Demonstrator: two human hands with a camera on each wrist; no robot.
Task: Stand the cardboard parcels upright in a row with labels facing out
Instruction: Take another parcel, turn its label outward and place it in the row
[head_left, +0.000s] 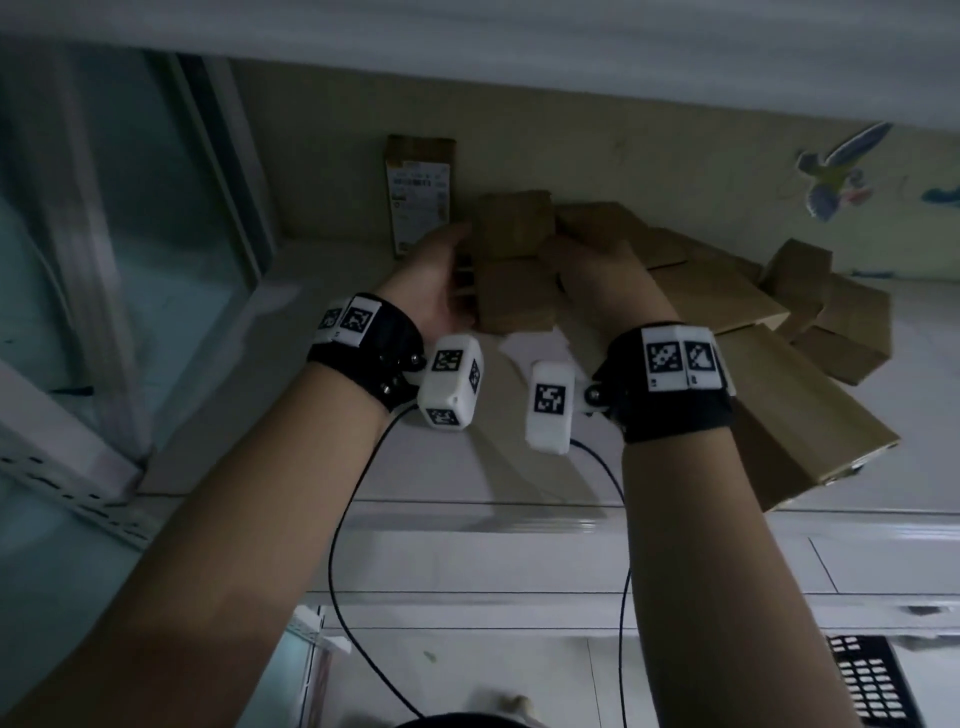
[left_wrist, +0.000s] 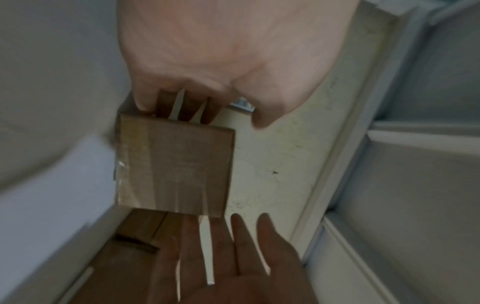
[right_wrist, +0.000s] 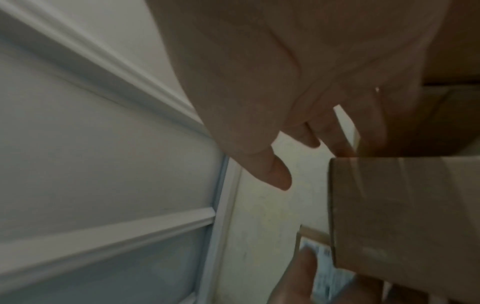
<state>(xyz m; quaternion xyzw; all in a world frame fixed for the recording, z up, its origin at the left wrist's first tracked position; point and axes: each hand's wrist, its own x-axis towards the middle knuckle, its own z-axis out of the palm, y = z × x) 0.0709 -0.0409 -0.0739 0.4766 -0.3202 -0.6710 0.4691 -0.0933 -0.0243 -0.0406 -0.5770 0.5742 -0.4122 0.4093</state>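
Note:
A plain brown cardboard parcel (head_left: 514, 265) sits between my two hands near the back wall, with no label on the faces I see. My left hand (head_left: 436, 280) lies against its left side, fingers (left_wrist: 166, 102) straight behind the edge and the thumb off it. My right hand (head_left: 592, 270) is on its right side, fingers (left_wrist: 241, 236) straight and spread, thumb (right_wrist: 280, 176) free. To the left, a taller parcel (head_left: 420, 192) stands upright against the wall, its white label (right_wrist: 317, 253) facing out. I cannot tell if the held parcel (left_wrist: 174, 170) touches the surface.
Several more brown parcels (head_left: 727, 291) lie jumbled to the right, and a long one (head_left: 789, 415) juts past the white counter's (head_left: 363, 415) front edge. A glass-panelled frame (head_left: 130, 260) closes the left side. A black perforated basket (head_left: 867, 680) is at the lower right.

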